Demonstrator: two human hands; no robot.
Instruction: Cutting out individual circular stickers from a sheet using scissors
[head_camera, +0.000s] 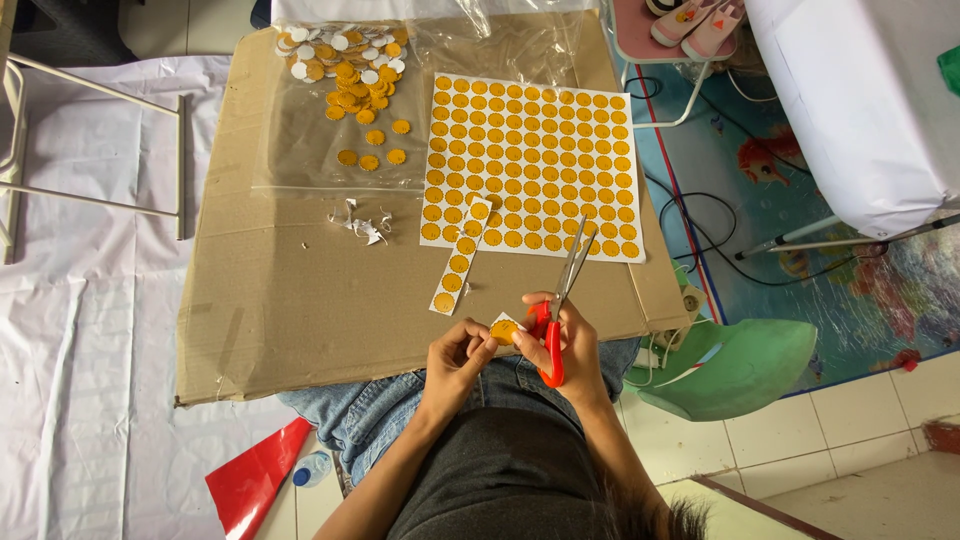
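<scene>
While a person sits with a cardboard sheet (300, 300) across denim-clad knees, the left hand (455, 360) pinches a small paper piece bearing one orange disc (505, 331) between thumb and fingertips, holding it just off the cardboard's near edge. The right hand (570, 345) is closed through the red handles of the scissors (560, 300), whose blades point away from the body, closed or nearly so, their tips lying over the lower edge of a white sheet of discs (530, 160) printed in rows. The disc piece sits right beside the scissor handles, between the two hands. A narrow strip (460, 258) of discs, cut free, lies slantwise on the cardboard, its upper end touching the sheet's lower left corner. Paper scraps (365, 225) lie near the strip, to its left. Farther off, at the cardboard's far side, a clear plastic bag (400, 100) holds a heap of cut discs (345, 70), some orange side up, some showing white backs. A white cloth (90, 330) covers the floor to the left; a red sheet (255, 480) lies by the person's knee, and a green plastic stool (740, 365) stands to the right, on the tiled floor beside a blue mat (800, 200).
</scene>
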